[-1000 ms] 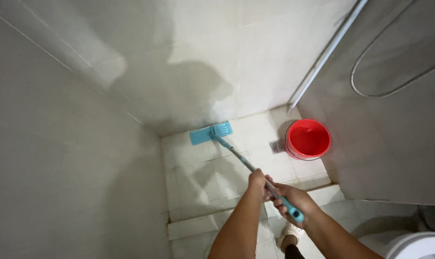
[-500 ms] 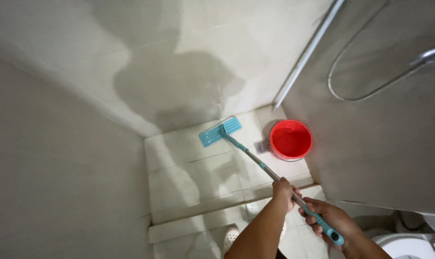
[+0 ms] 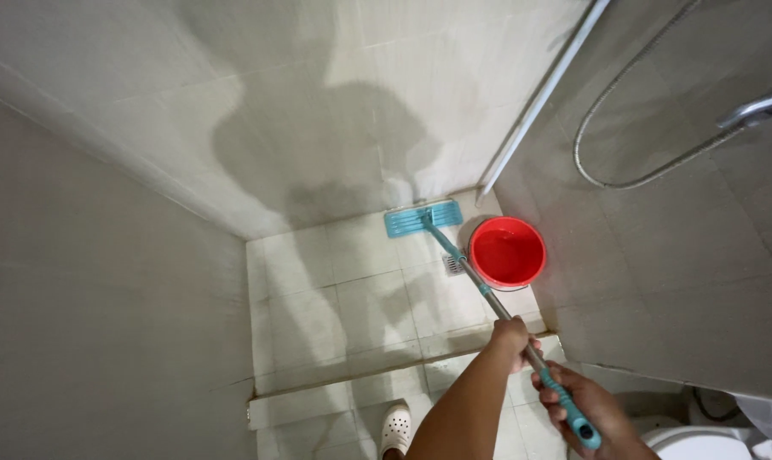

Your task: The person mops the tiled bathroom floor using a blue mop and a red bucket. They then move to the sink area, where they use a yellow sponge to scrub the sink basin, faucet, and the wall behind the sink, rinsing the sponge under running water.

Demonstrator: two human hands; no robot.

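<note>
Long-handled teal flat mop (image 3: 423, 220) pressed against the far wall's foot on the pale tiled shower floor (image 3: 318, 290).

Both fists are closed on the metal pole: left hand (image 3: 514, 339) midway, right hand (image 3: 578, 405) on the teal end grip. It looks light and stiff, probably slick when wet. A round red plastic bucket (image 3: 507, 252) stands just beside the shaft.

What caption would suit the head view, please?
Both hands hold a teal mop against the shower floor, beside a red bucket.

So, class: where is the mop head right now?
In the head view, the blue mop head lies on the shower floor against the far wall, just left of the red bucket.
</note>
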